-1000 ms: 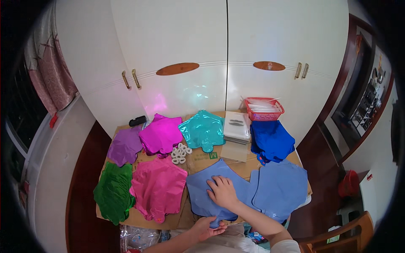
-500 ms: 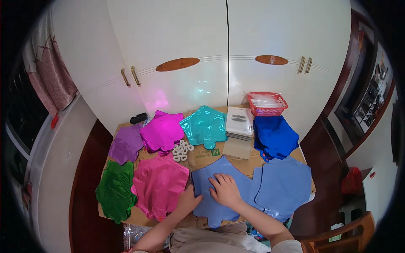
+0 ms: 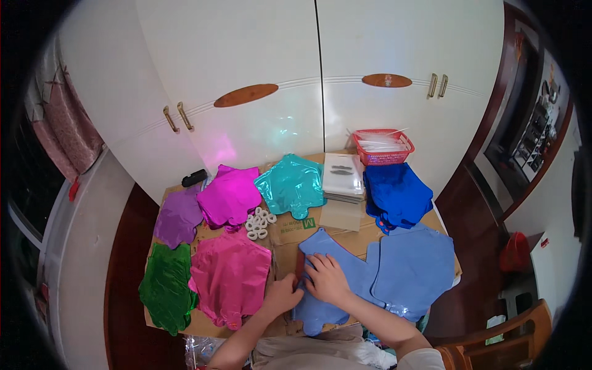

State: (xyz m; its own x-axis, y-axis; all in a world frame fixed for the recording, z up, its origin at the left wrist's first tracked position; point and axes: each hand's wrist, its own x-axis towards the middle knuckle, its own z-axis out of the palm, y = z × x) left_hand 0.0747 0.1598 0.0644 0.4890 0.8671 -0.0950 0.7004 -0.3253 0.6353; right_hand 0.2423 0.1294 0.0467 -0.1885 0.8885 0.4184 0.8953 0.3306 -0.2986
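Right hand [image 3: 325,279] lies flat, fingers spread, on the light blue foil balloon [image 3: 333,277], while left hand [image 3: 282,294] pinches its left edge, balloon stretching off right.

bare forearms, a short white sleeve at the right arm, no gloves.

The right hand [image 3: 325,279] lies on the light blue foil shape [image 3: 345,277] and hides part of it. The left hand [image 3: 282,295] covers that shape's left edge. The small white rings [image 3: 259,223] are too tiny to tell what they are. The things inside the red basket [image 3: 382,145] are too small to make out.
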